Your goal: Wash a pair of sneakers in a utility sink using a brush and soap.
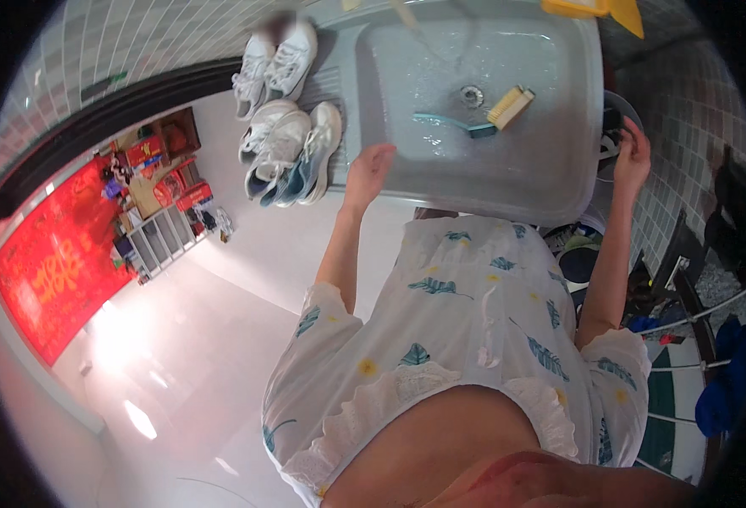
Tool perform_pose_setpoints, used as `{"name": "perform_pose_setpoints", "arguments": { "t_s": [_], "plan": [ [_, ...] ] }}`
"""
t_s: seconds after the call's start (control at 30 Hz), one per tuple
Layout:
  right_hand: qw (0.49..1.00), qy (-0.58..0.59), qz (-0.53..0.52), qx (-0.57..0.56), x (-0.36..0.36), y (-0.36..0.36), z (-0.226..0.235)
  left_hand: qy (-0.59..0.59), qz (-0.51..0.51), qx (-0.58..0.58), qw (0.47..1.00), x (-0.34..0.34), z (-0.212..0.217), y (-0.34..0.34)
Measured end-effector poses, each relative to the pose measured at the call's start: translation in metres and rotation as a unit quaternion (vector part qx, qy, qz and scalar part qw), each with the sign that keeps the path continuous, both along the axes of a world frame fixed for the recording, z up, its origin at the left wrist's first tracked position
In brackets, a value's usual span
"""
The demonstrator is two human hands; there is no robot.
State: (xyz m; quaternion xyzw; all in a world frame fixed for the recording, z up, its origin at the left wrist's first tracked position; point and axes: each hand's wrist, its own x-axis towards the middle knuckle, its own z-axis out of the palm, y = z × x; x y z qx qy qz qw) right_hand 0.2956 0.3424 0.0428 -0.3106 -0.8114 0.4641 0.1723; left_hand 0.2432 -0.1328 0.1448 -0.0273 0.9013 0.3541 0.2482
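Observation:
My left hand (371, 172) hangs over the near left edge of the grey sink (491, 182), fingers loosely bent and holding nothing. To the right of the sink, my right hand (633, 159) reaches to a bucket (631, 106), its fingers closed at a black-and-white item (611, 134), perhaps a shoe, partly hidden by the sink rim and hand. In the sink's basin lie a yellow-and-white scrubbing brush (511, 107) and a blue-handled brush (445, 120), both near the drain (472, 96). Shallow water wets the bottom.
Several white sneakers (281, 140) stand on the ribbed drainboard at the left. More shoes (578, 254) lie below the sink's right side. A yellow plastic thing (580, 7) sits at the far right rim. On the left, a rack (165, 237) holds boxes beside a red door panel (60, 254).

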Motion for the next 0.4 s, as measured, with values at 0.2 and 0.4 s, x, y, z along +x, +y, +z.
{"name": "perform_pose_setpoints", "arguments": {
  "t_s": [0.2,0.4],
  "plan": [
    [0.956,-0.01,0.257,-0.14,-0.049,-0.12,0.023,0.16,-0.025,-0.124,0.979,-0.012,0.048,-0.071],
    [0.873,-0.12,0.458,-0.118,-0.113,-0.234,0.03,0.224,0.023,-0.141,0.964,-0.021,0.086,-0.168]
  ]
}}
